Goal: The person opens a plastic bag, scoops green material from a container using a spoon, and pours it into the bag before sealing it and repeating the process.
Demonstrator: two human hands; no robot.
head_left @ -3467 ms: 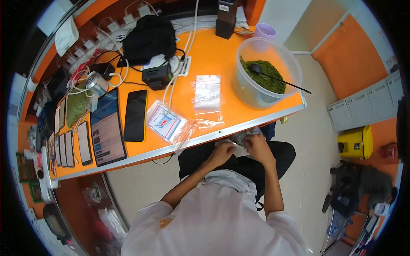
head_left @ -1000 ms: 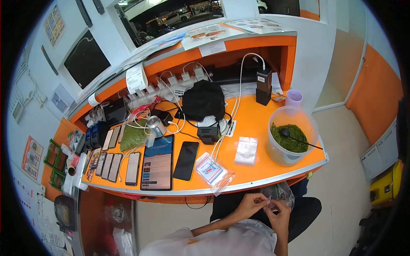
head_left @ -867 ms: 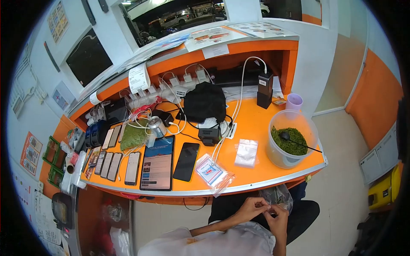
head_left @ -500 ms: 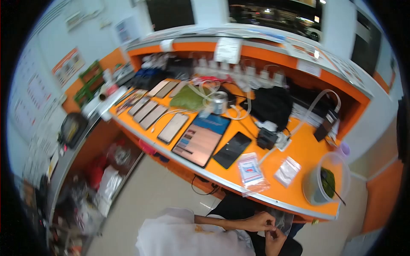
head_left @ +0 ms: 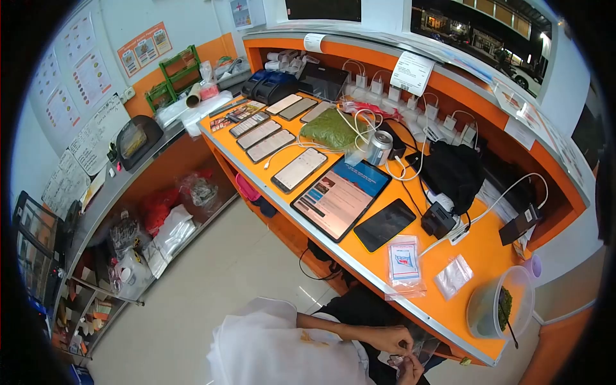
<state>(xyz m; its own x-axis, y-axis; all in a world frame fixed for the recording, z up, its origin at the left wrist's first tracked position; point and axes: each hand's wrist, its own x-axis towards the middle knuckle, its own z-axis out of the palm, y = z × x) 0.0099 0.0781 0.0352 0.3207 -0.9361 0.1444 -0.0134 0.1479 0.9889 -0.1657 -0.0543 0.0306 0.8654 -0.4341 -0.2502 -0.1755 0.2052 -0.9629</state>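
Note:
Low over my lap, below the orange desk's front edge, my left hand point(head_left: 391, 339) and my right hand point(head_left: 410, 369) meet with fingertips pinched together. A small clear or pale thing shows between them, too small to make out. Crinkled clear plastic point(head_left: 426, 347) lies just beyond the fingers. On the desk nearest the hands are a printed packet of clear plastic bags point(head_left: 404, 262) and a stack of small clear bags point(head_left: 453, 277). To their right stands a clear plastic tub point(head_left: 482, 311) holding shredded green material point(head_left: 505, 307) and a thin black stick.
Several phones point(head_left: 299, 169), a tablet point(head_left: 342, 197), a dark phone point(head_left: 385, 224), a bag of green material point(head_left: 333, 130) and a can point(head_left: 380, 147) occupy the orange desk point(head_left: 478, 240). White cables and chargers line the back. A grey side counter point(head_left: 96, 208) stands left.
The view has swung left and sharpened, so the desk items appear farther right and mostly lower. My hands stay pinched together, a little lower in the picture.

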